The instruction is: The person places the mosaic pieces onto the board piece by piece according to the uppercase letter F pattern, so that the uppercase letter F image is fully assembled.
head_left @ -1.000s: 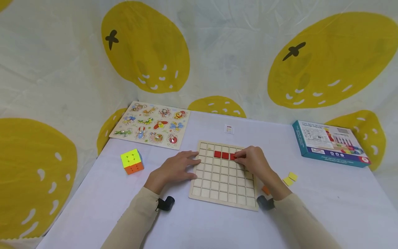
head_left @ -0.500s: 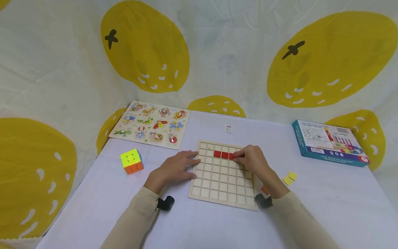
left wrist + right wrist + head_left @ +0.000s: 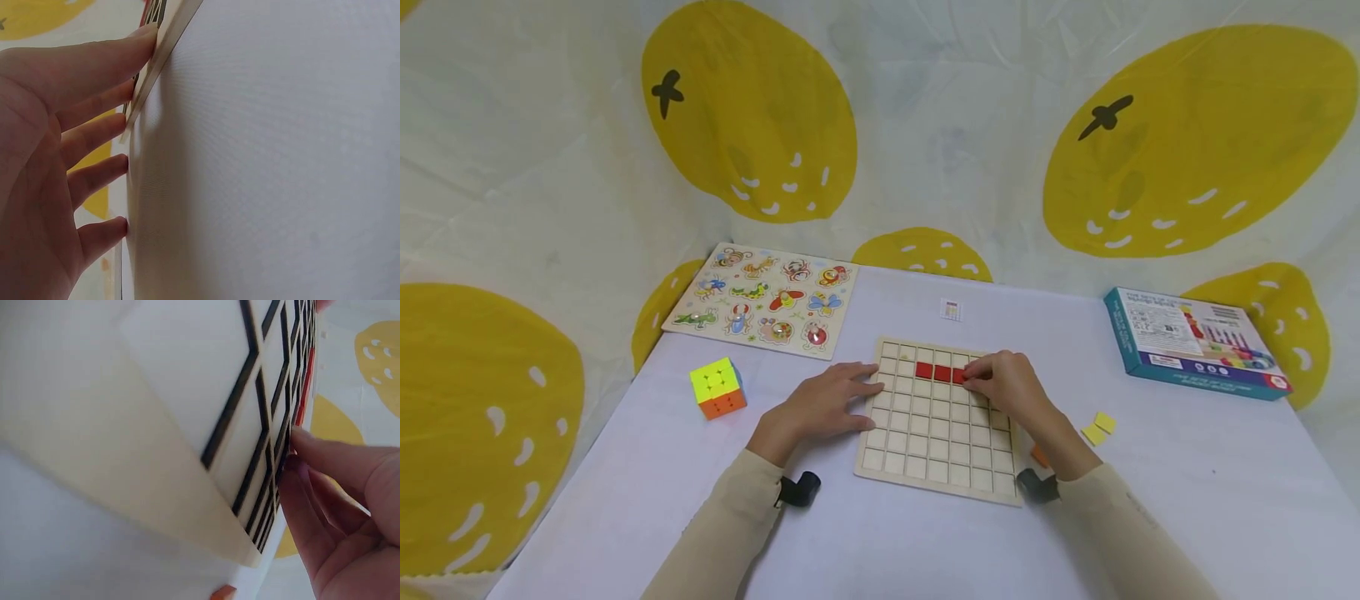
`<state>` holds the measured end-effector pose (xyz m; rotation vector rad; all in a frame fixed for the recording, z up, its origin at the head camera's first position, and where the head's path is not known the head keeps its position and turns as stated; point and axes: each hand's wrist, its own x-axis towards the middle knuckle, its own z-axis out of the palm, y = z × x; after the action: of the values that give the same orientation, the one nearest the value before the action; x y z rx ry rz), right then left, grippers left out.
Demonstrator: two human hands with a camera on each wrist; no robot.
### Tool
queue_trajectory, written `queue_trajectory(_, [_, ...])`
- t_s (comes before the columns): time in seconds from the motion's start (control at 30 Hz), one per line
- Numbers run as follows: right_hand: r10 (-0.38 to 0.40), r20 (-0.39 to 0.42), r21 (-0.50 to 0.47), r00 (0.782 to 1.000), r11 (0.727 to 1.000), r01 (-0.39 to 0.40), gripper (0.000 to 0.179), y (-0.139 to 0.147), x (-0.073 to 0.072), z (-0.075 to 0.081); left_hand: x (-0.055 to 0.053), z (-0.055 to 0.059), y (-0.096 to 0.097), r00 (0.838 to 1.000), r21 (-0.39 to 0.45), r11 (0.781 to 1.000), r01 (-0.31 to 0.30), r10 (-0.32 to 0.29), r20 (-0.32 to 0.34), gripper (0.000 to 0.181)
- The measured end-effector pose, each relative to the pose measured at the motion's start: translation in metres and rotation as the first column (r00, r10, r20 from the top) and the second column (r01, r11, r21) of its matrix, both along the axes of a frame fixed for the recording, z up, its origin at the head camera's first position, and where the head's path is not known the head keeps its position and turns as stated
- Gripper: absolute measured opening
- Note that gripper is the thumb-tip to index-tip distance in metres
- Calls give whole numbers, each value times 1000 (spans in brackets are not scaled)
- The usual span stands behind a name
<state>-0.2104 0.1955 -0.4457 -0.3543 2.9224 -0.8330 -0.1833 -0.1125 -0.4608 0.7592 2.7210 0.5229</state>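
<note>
Pinching the rightmost red tile (image 3: 958,377) in the far part of the gridded wooden board (image 3: 925,485), the right hand (image 3: 1011,385) hides some of it from me, while the left hand (image 3: 827,402), spread wide, touches the board's left edge. I see the board flat on a white-covered table (image 3: 880,546), a pale curtain (image 3: 955,150) with big yellow shapes (image 3: 1187,150) rising beyond; an orange tile (image 3: 1040,456) shows only partly by the right forearm (image 3: 1071,450), and the small card (image 3: 951,310) is unreadable.

Lane over tablecloth (image 3: 895,554) along near side of grid board (image 3: 939,428), between the sleeves (image 3: 730,517); right hand (image 3: 1013,390) blocks board's far right part, left hand (image 3: 820,404) its left edge. At right, passable gap between yellow tiles (image 3: 1093,435) and teal box (image 3: 1195,346).
</note>
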Motion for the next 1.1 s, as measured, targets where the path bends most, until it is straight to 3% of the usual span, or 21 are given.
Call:
queue_trajectory(0.13, [37,80,-63,996,997,-32,31,14,2,5,-1,-1,1,1000,10,1000,9,-9,7,61])
queue_trajectory(0.23, [18,109,-102,994,995,-7,41,29,4,13,-2,-1,2,1000,9,1000,16,-16,9,61])
queue_trajectory(0.47, [-69,64,-40,996,997,72,51,61,10,30,-4,-1,2,1000,-13,1000,6,-7,-1,62])
queue_trajectory(0.63, [-108,122,2,987,994,108,57,78,16,27,-3,-1,0,1000,1,1000,6,-6,11,62])
queue_trajectory(0.83, [-88,193,40,977,996,82,57,92,23,23,-3,-2,-1,1000,1,1000,12,-12,12,62])
queue_trajectory(1.1, [-109,323,79,940,993,88,56,100,30,12,-2,-3,-2,1000,8,1000,13,-13,7,62])
